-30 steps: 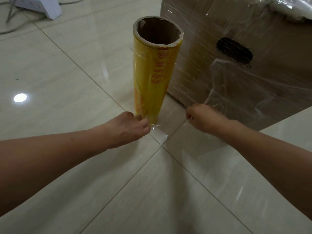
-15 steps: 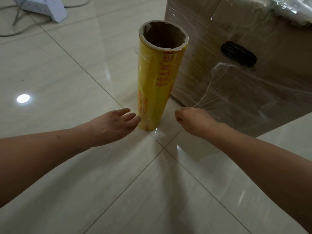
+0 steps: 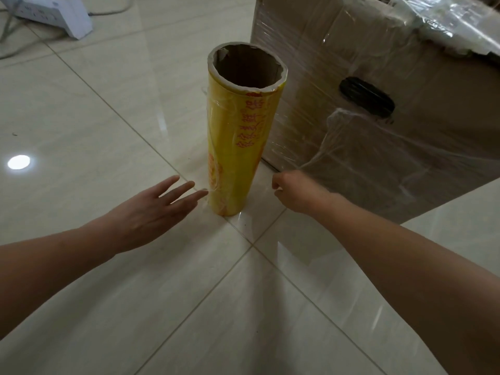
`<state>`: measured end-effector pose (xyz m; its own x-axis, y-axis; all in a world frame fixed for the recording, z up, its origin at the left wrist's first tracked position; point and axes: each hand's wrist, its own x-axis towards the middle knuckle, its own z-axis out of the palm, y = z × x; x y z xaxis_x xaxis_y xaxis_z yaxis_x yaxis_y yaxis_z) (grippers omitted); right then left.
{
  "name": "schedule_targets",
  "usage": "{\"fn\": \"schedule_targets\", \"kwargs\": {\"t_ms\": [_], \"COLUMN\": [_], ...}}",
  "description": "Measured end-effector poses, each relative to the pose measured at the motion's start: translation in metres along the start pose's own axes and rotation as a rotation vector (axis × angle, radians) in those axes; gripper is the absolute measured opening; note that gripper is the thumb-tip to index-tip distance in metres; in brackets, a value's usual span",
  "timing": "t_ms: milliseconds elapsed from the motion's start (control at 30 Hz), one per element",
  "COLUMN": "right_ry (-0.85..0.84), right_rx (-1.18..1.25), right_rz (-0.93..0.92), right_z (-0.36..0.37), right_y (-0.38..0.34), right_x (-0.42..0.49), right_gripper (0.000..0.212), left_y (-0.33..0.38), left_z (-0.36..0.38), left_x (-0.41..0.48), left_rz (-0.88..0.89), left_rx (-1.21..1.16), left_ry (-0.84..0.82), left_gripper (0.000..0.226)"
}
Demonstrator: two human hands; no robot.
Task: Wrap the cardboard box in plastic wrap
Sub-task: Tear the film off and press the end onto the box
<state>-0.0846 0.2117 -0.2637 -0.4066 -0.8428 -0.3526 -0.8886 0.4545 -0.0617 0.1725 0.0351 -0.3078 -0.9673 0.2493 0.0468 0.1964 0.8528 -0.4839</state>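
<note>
The left hand [image 3: 151, 209] lies flat and open, fingers straight and a little spread, their tips right at the foot of the roll of plastic wrap [image 3: 238, 147]; whether they touch it I cannot tell. The right hand [image 3: 295, 190] is curled tight, pinching a gathered strand of film [image 3: 322, 147] that runs taut up to the side of the cardboard box [image 3: 446, 109].

The roll stands upright on the tiled floor [image 3: 108, 307] between the two hands, just beside the box's corner; it is yellow with red print, its brown core open at the top. The box sits on the floor to the right, brown and already glossy with clear film, wrinkled in bands; a dark handle slot [image 3: 366, 97] shows through, and loose bunched film lies on top. A white power strip [image 3: 54, 12] lies far off at the upper left.
</note>
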Motion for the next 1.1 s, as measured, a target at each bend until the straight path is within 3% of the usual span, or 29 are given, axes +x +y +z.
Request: {"fn": "schedule_targets", "kwargs": {"t_ms": [267,400,533,667,733,800,933,1100], "right_ry": [-0.087,-0.058,0.265,0.466,0.411,0.344,0.307,0.308], "right_rx": [0.066,0.066,-0.318,-0.722,-0.911,-0.972,-1.025,-1.008], "right_rz": [-0.107,-0.186,-0.292,-0.219,-0.194,-0.205,-0.257,-0.33], "right_z": [-0.016,-0.038,-0.098,-0.16,-0.172,-0.176,-0.177,-0.179], "right_y": [-0.003,-0.015,-0.005,0.021,0.026,0.025,0.024,0.031], "right_x": [0.001,-0.006,-0.031,-0.054,-0.056,-0.054,-0.049,-0.049], "right_gripper": [0.025,0.024,0.027,0.033,0.039,0.037,0.019,0.004], "left_y": [0.003,-0.004,0.013,0.074,0.102,0.114,0.103,0.084], "left_z": [0.004,0.005,-0.018,-0.035,-0.05,-0.071,-0.084,-0.067], "left_x": [-0.016,-0.027,-0.018,0.043,0.092,0.141,0.208,0.242], "left_rz": [0.034,-0.018,0.104,0.169,-0.06,-0.449,-1.115,-1.427], "left_rx": [-0.046,-0.045,-0.208,-0.452,-0.697,-1.015,-1.378,-1.658], "left_ry": [0.008,-0.179,-0.172,-0.049,-0.124,-0.251,0.087,0.324], "left_gripper": [0.065,0.065,0.022,0.025,0.034,0.046,0.05,0.051]}}
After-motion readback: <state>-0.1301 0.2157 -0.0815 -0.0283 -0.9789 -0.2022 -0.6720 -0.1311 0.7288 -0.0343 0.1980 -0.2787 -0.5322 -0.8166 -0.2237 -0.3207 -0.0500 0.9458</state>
